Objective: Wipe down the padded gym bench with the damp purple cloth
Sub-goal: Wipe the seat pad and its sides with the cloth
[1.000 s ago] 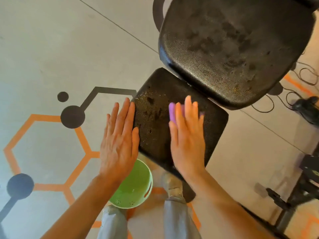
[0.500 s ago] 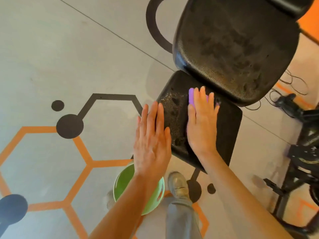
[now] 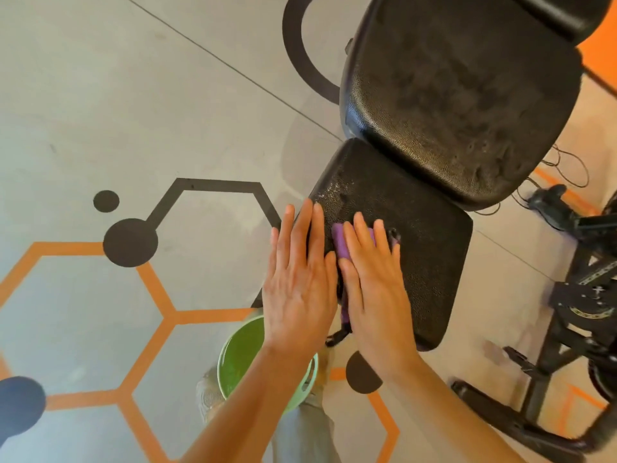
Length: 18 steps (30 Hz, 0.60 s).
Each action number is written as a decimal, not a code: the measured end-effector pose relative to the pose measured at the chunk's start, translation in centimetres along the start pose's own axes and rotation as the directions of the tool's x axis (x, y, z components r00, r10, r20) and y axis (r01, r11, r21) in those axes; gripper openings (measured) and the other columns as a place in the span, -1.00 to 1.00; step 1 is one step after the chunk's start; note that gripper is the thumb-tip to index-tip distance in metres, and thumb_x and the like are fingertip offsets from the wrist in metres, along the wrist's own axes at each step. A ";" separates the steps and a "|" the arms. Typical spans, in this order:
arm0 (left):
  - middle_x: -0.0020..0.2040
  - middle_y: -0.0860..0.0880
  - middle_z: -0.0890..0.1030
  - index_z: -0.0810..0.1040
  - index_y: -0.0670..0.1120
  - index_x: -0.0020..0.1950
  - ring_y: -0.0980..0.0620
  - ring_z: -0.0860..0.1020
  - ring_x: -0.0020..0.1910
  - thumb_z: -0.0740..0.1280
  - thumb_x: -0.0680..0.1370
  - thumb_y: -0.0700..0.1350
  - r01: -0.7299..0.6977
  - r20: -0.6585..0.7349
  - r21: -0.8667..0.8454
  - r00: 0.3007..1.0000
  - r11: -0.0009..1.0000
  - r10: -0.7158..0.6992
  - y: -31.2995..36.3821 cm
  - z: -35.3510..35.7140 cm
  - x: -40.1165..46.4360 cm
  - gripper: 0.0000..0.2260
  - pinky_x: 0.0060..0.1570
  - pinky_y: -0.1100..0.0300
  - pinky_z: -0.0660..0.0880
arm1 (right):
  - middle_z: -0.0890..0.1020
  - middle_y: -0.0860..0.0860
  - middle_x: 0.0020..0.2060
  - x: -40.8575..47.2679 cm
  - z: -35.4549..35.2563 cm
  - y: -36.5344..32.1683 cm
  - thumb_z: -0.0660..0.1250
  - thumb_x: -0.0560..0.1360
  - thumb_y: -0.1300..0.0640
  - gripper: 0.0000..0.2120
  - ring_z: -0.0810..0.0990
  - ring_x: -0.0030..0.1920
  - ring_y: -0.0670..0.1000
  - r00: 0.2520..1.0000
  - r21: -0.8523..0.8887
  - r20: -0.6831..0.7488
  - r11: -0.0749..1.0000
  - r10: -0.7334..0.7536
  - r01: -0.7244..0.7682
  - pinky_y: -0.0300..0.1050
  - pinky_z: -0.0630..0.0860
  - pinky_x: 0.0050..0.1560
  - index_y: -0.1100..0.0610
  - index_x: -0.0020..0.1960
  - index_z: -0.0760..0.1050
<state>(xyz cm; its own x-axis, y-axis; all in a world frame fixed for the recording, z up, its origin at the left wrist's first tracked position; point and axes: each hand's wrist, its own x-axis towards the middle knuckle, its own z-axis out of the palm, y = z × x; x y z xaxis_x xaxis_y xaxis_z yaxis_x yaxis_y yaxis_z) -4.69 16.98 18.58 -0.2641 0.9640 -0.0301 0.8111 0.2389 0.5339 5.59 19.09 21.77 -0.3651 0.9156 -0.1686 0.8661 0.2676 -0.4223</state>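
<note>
Here, seen from above, a person leans over a black padded gym bench (image 3: 430,248) standing on a grey floor (image 3: 117,95) painted with orange and black hexagon lines. The right hand (image 3: 374,282) lies flat, fingers spread and extended, pressing a purple cloth (image 3: 340,245) onto the left part of the seat pad; only a strip of cloth shows at the hand's left edge and between the fingers. The left hand (image 3: 300,279) is also open and flat, holding nothing. It sits just beside the right hand at the pad's left edge, and whether it touches the pad or hovers above cannot be told. The raised back pad (image 3: 460,91) behind the seat shows dull smudges and small marks. A green bowl (image 3: 243,355) sits on the floor below the left forearm, near the person's shoe (image 3: 210,399).

The step in hand looks like wiping the seat pad. To do it well, the palm should keep even pressure on the cloth and travel in long overlapping passes that reach the rounded edges. The cloth is bunched under the hand, so flattening it would likely cover more surface. The free hand could steady the pad. The smudged back pad appears still to need wiping.
</note>
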 end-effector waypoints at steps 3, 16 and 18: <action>0.60 -0.09 0.17 0.13 -0.16 0.59 -0.06 0.02 0.61 0.03 0.68 -0.07 -0.009 0.015 -0.047 1.000 0.999 0.009 -0.1 -0.5 -0.1 -0.52 0.58 -0.01 0.00 | 0.12 0.02 0.56 7.5 -0.9 3.1 -0.13 0.68 0.02 -0.55 -0.04 0.58 0.07 0.997 -0.073 -0.057 0.996 0.047 -0.051 0.10 -0.08 0.57 0.03 0.54 0.12; 0.59 0.05 0.20 0.17 -0.02 0.59 0.15 -0.06 0.61 -0.09 0.68 0.03 0.134 0.041 -0.364 0.991 0.922 -0.128 -2.7 -0.8 0.5 -0.53 0.59 0.06 -0.09 | 0.11 0.06 0.56 12.6 -0.6 2.5 -0.10 0.68 0.06 -0.55 -0.04 0.57 0.09 0.979 -0.035 -0.125 0.985 0.162 -0.167 0.20 -0.03 0.54 0.09 0.55 0.11; 0.58 0.06 0.23 0.21 -0.03 0.57 0.13 -0.03 0.61 -0.10 0.68 0.04 0.120 0.043 -0.361 0.993 0.925 -0.113 -3.2 -0.6 0.6 -0.53 0.59 0.04 -0.04 | 0.09 0.02 0.56 9.2 0.6 0.7 -0.13 0.67 0.02 -0.54 -0.07 0.58 0.05 0.982 -0.021 -0.101 0.987 0.157 -0.160 0.15 -0.07 0.56 0.05 0.55 0.07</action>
<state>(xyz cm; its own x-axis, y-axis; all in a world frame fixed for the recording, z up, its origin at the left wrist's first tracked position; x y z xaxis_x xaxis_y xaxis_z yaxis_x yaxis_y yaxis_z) -7.71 16.72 17.35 -0.3313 0.9351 -0.1261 0.5300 0.2950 0.7950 2.62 27.49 19.39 -0.1883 0.9718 -0.1421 0.9202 0.1240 -0.3714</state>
